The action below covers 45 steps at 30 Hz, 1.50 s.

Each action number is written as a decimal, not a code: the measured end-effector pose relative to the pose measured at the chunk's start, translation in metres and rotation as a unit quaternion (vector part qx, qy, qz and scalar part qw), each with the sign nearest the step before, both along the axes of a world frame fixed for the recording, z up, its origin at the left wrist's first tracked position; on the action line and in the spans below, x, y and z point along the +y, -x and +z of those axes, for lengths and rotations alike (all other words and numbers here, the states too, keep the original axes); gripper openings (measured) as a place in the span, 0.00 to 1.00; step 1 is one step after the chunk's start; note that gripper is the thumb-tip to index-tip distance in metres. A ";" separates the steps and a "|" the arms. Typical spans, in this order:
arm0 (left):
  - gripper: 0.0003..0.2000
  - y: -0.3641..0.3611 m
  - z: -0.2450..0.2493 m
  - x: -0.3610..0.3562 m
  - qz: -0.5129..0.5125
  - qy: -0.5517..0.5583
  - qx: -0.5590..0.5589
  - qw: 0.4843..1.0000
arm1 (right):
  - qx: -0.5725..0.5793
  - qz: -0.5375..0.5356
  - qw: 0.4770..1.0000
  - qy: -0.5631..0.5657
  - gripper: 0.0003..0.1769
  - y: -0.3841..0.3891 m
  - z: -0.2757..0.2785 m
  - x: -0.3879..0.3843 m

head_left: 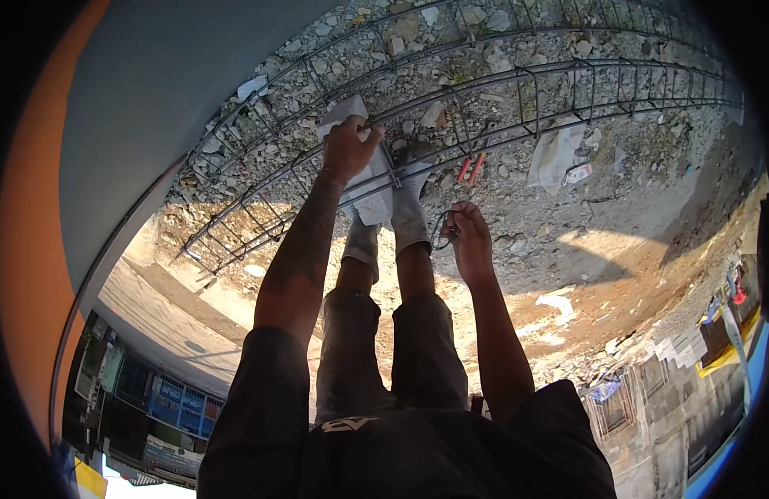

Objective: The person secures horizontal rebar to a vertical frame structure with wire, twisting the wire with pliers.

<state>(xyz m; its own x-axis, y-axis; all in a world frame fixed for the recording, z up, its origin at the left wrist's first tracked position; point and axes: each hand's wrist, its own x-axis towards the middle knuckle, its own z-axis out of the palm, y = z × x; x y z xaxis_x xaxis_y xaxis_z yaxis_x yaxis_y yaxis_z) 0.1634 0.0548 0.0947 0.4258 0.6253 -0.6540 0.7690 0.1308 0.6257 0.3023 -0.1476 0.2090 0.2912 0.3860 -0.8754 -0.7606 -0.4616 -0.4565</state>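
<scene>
A long steel rebar cage (530, 104) runs across in front of my legs, its bars joined by square stirrups. My left hand (348, 151) is closed on the cage's upper bar beside a stirrup, above a pale grey block (371, 206) that lies under the bars. The fingertips' exact hold is partly hidden. Lower and to the right, my right hand (471, 237) is off the cage, its fingers pinching a thin, dark loop of wire (438, 230). A tool with two red handles (470, 170) rests by the lower bar between my hands.
A second row of rebar (501, 35) lies farther out over rubble. A grey and orange wall (126, 125) rises close on the left. Broken stones and a pale sheet (556, 156) lie on the right. My feet stand beside the cage.
</scene>
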 end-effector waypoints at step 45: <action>0.12 0.005 0.113 -0.101 0.308 0.136 -0.175 0.925 | -0.131 0.289 0.942 -0.105 0.13 0.023 0.029 0.048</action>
<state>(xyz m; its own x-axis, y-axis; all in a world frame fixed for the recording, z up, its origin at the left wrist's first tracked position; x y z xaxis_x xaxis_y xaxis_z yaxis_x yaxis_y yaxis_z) 0.1583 -0.0462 0.2080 0.2594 0.6528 -0.7117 0.2520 0.6657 0.7024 0.2791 -0.0993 0.2380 0.1743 0.7034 -0.6891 -0.2582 -0.6427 -0.7213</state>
